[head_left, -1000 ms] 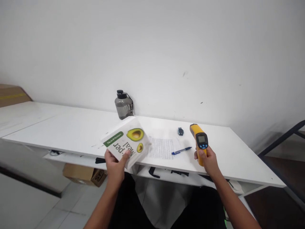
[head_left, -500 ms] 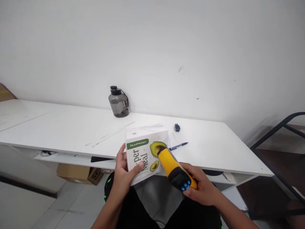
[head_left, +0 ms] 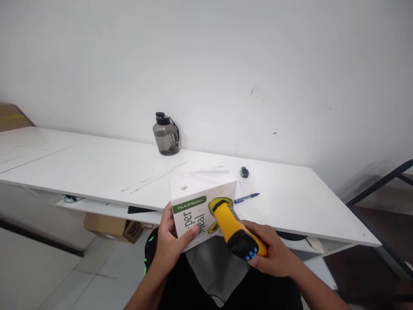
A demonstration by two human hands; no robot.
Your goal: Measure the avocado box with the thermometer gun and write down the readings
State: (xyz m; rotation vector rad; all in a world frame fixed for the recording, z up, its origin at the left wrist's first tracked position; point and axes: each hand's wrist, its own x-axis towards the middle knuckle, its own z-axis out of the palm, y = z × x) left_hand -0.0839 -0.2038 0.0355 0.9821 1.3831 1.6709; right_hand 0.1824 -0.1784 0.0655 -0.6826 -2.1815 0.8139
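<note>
My left hand point(head_left: 176, 237) grips a white box point(head_left: 190, 221) by its left side, thumb across the front. The box carries a green "NutriMotion" label and avocado pictures, and its upper face tilts into view. Wrapped around the handle of a yellow and black handheld scanner point(head_left: 232, 226) is my right hand point(head_left: 272, 252). The scanner has a small dark screen and blue buttons; its front end is over the avocado picture, and I cannot tell whether it touches the box. Beyond the box, a blue pen point(head_left: 247, 198) lies on the white desk point(head_left: 290, 193).
A grey jug-shaped water bottle point(head_left: 166, 137) stands by the wall. A small watch point(head_left: 244, 172) lies behind the pen. Below the desk are a shelf point(head_left: 106, 209) and a cardboard box point(head_left: 111, 227). A dark metal frame point(head_left: 380, 183) stands at the right, another carton point(head_left: 14, 117) at far left.
The white box has tipped so more of its upper face shows. The scanner's front has dipped slightly against it. The whole view has shifted a little, moving the desk items rightward.
</note>
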